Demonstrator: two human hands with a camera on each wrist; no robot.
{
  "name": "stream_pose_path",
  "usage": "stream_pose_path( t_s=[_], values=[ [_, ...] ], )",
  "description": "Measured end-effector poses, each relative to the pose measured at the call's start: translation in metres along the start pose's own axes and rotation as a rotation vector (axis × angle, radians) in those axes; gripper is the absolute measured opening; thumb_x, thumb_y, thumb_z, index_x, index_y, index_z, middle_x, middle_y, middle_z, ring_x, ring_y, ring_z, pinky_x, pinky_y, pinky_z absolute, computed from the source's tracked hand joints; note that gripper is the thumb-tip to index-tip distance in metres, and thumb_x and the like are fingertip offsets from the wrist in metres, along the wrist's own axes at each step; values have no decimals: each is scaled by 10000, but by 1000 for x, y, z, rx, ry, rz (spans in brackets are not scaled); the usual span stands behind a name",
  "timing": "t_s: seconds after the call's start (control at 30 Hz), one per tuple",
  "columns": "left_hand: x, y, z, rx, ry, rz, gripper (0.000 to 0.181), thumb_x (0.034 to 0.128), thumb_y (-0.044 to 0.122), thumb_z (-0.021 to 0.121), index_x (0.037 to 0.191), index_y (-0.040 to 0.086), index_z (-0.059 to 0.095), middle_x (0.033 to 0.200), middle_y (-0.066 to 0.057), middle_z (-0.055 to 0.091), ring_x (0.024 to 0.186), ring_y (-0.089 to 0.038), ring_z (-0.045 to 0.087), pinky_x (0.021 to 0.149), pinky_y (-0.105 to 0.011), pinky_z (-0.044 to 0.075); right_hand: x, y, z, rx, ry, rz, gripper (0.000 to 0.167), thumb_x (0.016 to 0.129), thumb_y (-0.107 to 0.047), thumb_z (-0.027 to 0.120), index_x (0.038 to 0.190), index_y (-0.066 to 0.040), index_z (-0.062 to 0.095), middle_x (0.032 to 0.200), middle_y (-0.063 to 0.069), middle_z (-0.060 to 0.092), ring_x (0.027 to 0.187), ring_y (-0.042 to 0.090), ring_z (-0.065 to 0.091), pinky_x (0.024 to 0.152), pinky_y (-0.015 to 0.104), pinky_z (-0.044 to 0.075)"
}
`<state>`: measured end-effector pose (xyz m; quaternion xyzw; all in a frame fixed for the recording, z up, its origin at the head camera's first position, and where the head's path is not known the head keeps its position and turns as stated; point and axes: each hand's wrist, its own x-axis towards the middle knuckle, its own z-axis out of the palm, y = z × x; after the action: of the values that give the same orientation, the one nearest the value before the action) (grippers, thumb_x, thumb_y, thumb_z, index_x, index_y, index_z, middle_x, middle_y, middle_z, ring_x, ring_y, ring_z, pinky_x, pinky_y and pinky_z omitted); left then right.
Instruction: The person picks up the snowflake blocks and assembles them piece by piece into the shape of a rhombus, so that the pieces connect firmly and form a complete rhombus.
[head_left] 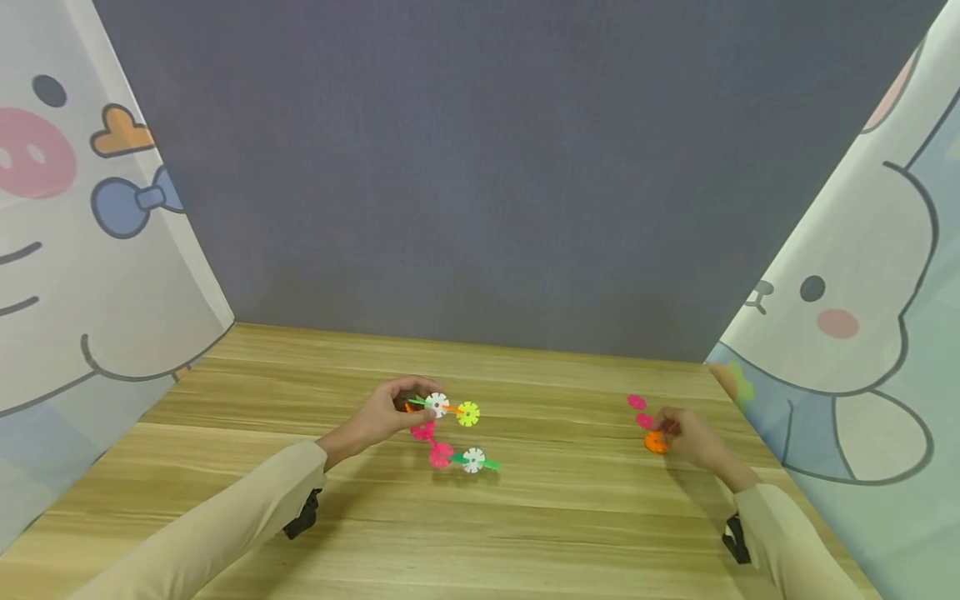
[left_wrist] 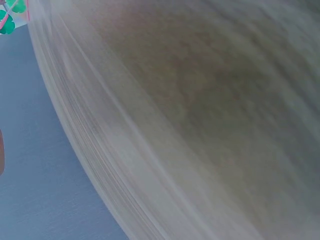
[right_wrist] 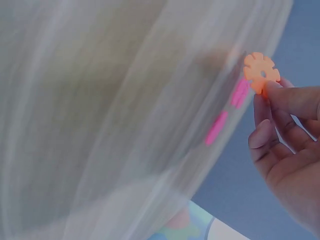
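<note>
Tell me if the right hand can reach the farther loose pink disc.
Probably yes: the farther pink disc lies uncovered nearby, though the right hand pinches an orange disc that may hinder.

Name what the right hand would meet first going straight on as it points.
Beyond the orange disc it pinches, the right hand would probably meet the nearer pink disc first, though depth is unclear.

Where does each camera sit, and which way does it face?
Head: on the head, forward and down at the table; left hand, right hand and sleeves show.
Left wrist: worn there, toward blurred table and green discs; a skin sliver shows.
Right wrist: worn there, toward an orange disc pinched by that hand, which shows.
Head and right wrist share that disc and two pink discs.
</note>
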<state>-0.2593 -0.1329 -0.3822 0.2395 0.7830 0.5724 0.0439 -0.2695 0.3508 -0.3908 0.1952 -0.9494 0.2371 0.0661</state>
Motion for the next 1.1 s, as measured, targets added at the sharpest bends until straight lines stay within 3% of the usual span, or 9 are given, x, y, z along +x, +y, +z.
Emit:
stream_pose_path(
  t_s=[0.27,0.57,0.77,0.93,1.0,1.1],
  values=[
    [0,0,0,4,-4,1,352,838,210,669,1169,118,592,1060,-124,555,808,-167,598,676,-285,517,8,-18,3,51,76,-36,180,746,117,620,898,22,634,855,132,655,714,200,606,630,249,501],
    [1,1,1,8,2,-19,332,845,132,655,1170,128,590,1069,-115,557,804,-133,591,676,-269,512,19,-51,27,210,136,-96,162,758,84,658,902,20,621,830,110,638,707,140,590,619,235,503],
    [-7,26,4,18,1,-22,323,847,88,640,1165,79,588,1050,-130,561,756,-110,562,660,-265,498,23,-93,38,302,126,-82,172,764,96,638,918,21,624,832,121,633,709,142,589,593,223,494],
    [-2,10,3,19,3,-18,341,842,168,662,1169,101,588,1055,-115,562,754,-129,562,645,-274,497,27,-125,47,361,121,-121,190,762,118,630,942,62,614,830,176,629,709,225,599,566,236,496],
    [1,2,3,28,3,-18,363,837,213,671,1175,109,587,1059,-101,567,751,-137,562,643,-293,500,32,-124,57,386,116,-127,199,767,95,641,955,31,621,844,151,632,718,171,597,570,224,493],
    [0,3,3,32,1,-15,388,835,229,673,1185,89,580,1062,-97,569,742,-138,556,645,-316,502,37,-126,69,414,130,-142,196,764,65,663,943,-9,633,848,124,639,714,112,591,563,220,489]
  ],
)
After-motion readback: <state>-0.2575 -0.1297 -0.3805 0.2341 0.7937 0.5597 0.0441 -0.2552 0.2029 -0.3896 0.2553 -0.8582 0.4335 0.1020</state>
